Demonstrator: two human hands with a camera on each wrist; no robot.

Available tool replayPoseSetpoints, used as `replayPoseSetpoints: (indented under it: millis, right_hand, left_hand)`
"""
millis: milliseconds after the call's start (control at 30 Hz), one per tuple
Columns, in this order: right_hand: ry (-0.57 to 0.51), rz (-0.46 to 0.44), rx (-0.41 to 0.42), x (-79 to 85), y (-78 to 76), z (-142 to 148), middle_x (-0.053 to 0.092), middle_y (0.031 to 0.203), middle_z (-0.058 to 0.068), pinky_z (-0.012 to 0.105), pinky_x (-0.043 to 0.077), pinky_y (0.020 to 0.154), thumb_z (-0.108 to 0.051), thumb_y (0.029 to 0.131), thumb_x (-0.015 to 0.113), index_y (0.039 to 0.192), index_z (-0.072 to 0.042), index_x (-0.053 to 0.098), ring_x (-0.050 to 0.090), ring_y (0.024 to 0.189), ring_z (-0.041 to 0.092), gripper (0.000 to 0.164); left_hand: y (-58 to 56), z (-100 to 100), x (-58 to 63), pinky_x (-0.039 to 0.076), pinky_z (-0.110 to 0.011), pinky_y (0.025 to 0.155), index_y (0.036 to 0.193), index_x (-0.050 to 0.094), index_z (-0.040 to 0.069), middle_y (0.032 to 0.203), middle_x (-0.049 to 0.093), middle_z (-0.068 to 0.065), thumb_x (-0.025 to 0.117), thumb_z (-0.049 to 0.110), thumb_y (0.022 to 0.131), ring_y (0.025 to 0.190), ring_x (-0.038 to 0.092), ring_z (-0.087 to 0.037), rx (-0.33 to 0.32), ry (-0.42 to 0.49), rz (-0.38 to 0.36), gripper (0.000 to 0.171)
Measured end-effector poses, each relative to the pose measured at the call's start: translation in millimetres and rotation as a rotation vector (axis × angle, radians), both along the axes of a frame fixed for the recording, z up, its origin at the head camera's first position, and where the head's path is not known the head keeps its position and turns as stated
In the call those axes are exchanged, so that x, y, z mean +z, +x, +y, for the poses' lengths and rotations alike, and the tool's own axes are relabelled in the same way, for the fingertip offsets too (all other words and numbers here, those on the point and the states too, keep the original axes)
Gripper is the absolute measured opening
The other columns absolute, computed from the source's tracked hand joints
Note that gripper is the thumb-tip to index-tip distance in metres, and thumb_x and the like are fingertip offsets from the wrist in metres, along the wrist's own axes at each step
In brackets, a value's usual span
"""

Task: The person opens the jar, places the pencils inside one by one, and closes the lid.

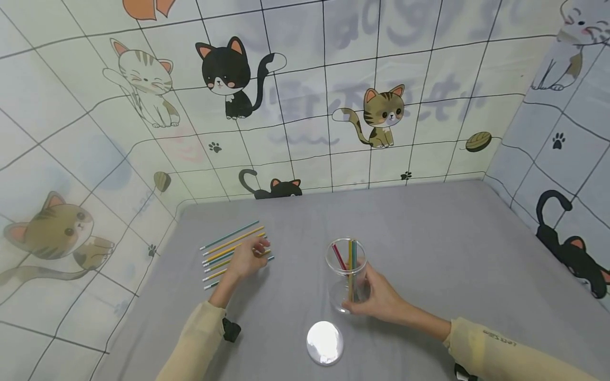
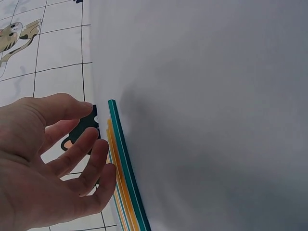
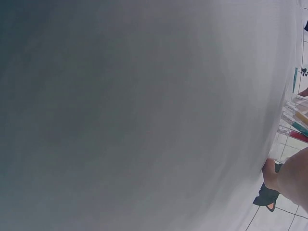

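Observation:
My left hand (image 1: pixel 247 258) hovers over a row of teal and yellow pencils (image 1: pixel 231 235) with pale ends, which lie side by side on the left. Its fingers are loosely bent, and nothing shows between them in the left wrist view, where a teal pencil (image 2: pixel 126 159) lies just past the fingertips. Around the lower side of a clear jar (image 1: pixel 337 291), my right hand (image 1: pixel 381 297) curls its thumb and fingers. Upright in the jar lean a red pencil (image 1: pixel 339 256), a yellow one and a teal one (image 3: pixel 299 128). The jar's mouth is uncovered.
A round, shiny clear lid (image 1: pixel 325 344) lies on the grey cloth (image 1: pixel 419 233) in front of the jar. Cat-printed curtains (image 1: pixel 305 121) rise at the back and both sides. A dark strap piece (image 1: pixel 231 330) sits at the left sleeve.

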State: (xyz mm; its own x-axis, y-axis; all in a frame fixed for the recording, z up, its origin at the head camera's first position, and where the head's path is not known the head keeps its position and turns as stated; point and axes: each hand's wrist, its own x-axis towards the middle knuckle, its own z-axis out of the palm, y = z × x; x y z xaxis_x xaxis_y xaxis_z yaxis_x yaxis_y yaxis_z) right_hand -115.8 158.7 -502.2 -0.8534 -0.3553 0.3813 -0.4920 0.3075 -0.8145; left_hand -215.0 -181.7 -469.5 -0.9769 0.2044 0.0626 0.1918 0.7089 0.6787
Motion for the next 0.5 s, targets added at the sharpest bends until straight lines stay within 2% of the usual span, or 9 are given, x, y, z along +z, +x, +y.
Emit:
replayPoseSetpoints:
  millis: [167, 300, 500]
  right_hand:
    - [-0.004, 0.002, 0.003, 0.1, 0.4, 0.3, 0.066, 0.114, 0.009, 0.034, 0.051, 0.084, -0.015, 0.068, 0.091, 0.136, -0.004, 0.047, 0.059, 0.091, 0.012, 0.081]
    - [-0.003, -0.011, 0.007, 0.0, 0.6, 0.5, 0.066, 0.113, 0.012, 0.034, 0.050, 0.084, -0.014, 0.069, 0.091, 0.135, -0.006, 0.047, 0.059, 0.091, 0.013, 0.080]
    - [0.004, -0.017, 0.000, 1.3, 2.3, 1.0, 0.066, 0.101, 0.007, 0.033, 0.049, 0.079, -0.016, 0.068, 0.091, 0.137, -0.007, 0.046, 0.061, 0.085, 0.012, 0.082]
  left_hand:
    - [1.2, 1.6, -2.0, 0.054, -0.040, 0.070, 0.108, 0.067, 0.002, 0.098, 0.065, -0.014, 0.072, -0.008, 0.075, 0.091, 0.064, -0.030, -0.004, -0.012, 0.020, 0.035]
    - [1.9, 2.2, -4.0, 0.054, -0.039, 0.070, 0.108, 0.067, 0.003, 0.098, 0.065, -0.012, 0.071, -0.009, 0.075, 0.092, 0.064, -0.030, 0.009, -0.009, 0.004, 0.035]
    - [1.6, 2.5, -8.3, 0.053, -0.038, 0.070, 0.108, 0.068, 0.004, 0.098, 0.065, -0.011, 0.073, -0.007, 0.076, 0.092, 0.064, -0.030, 0.030, -0.031, -0.004, 0.034]
